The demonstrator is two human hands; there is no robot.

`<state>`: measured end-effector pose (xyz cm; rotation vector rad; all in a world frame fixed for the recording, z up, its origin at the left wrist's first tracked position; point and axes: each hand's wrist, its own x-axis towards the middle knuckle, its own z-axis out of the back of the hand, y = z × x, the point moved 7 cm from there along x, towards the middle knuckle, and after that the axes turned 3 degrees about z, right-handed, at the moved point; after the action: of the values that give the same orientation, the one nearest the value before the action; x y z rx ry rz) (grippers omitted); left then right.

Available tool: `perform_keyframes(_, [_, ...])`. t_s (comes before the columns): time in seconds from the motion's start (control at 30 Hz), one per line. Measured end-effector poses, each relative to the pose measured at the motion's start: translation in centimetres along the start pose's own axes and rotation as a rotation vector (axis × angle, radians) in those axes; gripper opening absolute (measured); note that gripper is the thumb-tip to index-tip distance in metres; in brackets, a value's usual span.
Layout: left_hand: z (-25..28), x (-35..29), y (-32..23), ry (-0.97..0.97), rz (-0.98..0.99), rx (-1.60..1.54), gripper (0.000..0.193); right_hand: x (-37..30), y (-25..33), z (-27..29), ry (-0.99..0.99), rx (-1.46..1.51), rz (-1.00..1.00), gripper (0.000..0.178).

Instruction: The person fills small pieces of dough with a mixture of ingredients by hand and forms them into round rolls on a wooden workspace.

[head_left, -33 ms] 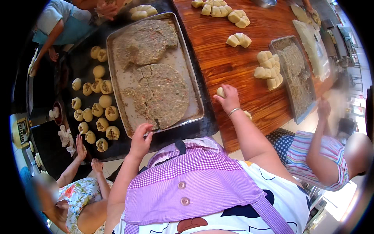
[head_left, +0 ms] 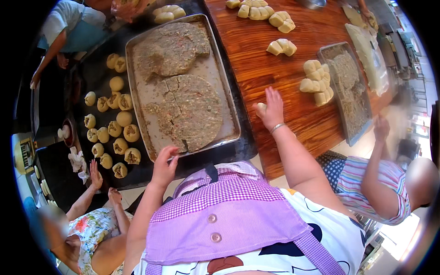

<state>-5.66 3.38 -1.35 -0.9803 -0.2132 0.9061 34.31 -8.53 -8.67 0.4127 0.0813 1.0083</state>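
My right hand (head_left: 271,109) lies over the wooden table with its fingers stretched out. A small pale piece of dough (head_left: 261,106) shows by its thumb, partly covered by the hand. My left hand (head_left: 166,161) is at the near rim of a large metal tray (head_left: 231,120), fingers bent, with a gap between thumb and fingers and nothing visible in them. On the tray lie two flat mounds of speckled minced filling (head_left: 190,110), the nearer one cracked and cut into at its edge. My left fingertips are close to that nearer mound.
Several filled dough balls (head_left: 123,119) stand on the black surface left of the tray. Clusters of dough pieces (head_left: 316,78) lie on the wooden table (head_left: 250,68). Another filling tray (head_left: 350,96) is at the right. Co-workers stand left and right; one's hand (head_left: 95,176) is near the balls.
My right hand has moved slightly away from me and its fingers have straightened out beside the dough piece. My left hand has hardly moved.
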Motion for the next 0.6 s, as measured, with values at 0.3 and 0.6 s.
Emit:
perform_keyframes(0.3, [-1.6, -0.3, 2.5, 0.085, 0.129, -0.003, 0.020, 1.3, 2.7, -2.7, 0.342, -0.331, -0.044, 0.071])
perform_keyframes(0.6, [-1.6, 0.8, 1.1, 0.141, 0.114, 0.043, 0.023, 4.3, 0.7, -3.6, 0.192, -0.176, -0.312, 0.071])
